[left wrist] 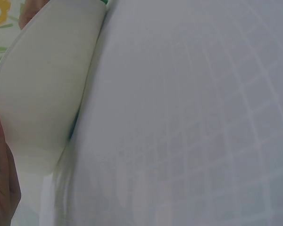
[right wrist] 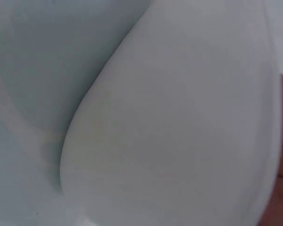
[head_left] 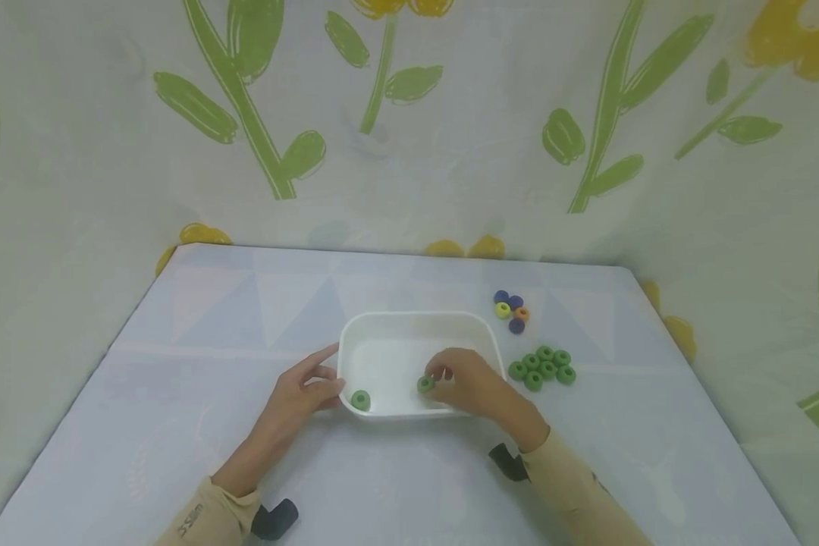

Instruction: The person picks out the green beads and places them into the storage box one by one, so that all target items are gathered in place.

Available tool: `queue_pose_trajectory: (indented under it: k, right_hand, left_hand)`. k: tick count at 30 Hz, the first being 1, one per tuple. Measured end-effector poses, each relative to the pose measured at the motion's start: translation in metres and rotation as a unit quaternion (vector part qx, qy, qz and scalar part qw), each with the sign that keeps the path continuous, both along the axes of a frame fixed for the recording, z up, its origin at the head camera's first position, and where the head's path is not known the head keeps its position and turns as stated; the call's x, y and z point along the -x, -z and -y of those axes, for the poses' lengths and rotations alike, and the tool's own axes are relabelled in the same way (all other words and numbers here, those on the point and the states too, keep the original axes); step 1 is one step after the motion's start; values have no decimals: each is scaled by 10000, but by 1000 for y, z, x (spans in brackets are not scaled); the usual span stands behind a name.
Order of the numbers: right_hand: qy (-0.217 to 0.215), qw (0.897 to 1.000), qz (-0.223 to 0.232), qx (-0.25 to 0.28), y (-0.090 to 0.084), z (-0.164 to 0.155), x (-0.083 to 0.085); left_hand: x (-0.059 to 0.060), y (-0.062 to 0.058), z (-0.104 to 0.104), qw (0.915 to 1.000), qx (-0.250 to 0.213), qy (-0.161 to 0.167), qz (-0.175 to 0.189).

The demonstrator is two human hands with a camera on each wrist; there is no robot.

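My right hand reaches over the near right part of the white tray, and its grip pinches a green ring bead between thumb and fingertips, held just above the tray floor near the near wall. The bead sits at the very tip of that grip, to the left of my palm, its hole facing roughly up; being round, it has no long axis to speak of. A second green bead already lies in the near left corner of the tray, well apart from the one I hold and closer to my left hand. That hand rests against the tray's left outer wall, fingers relaxed and fairly straight, steadying it and gripping nothing. The remaining green beads lie in a cluster on the table just right of the tray, nearer my right hand. Further back sits a small mixed-colour bead group.
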State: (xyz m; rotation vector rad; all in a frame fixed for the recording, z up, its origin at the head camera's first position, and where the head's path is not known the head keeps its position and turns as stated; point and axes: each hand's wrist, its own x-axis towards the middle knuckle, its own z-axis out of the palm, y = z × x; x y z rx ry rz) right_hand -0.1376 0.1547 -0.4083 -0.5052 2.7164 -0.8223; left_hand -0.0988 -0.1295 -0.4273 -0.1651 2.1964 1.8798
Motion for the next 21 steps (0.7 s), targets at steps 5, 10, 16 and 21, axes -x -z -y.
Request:
queue_pose_trajectory:
  k: [5, 10, 16, 21]
  right_hand:
    - [-145, 9983, 510, -226, 2, 7, 6]
    - [-477, 9976, 478, -180, 4, 13, 8]
    - [-659, 9965, 497, -105, 4, 19, 9]
    - [-742, 9952, 637, -11, 4, 27, 10]
  left_hand:
    - [0, 0, 0, 10000, 7, 8, -5]
    - [-1, -4, 0, 10000, 74, 7, 17]
    - [-1, -3, 0, 10000, 52, 32, 7]
    - [-1, -3, 0, 10000, 41, 36, 0]
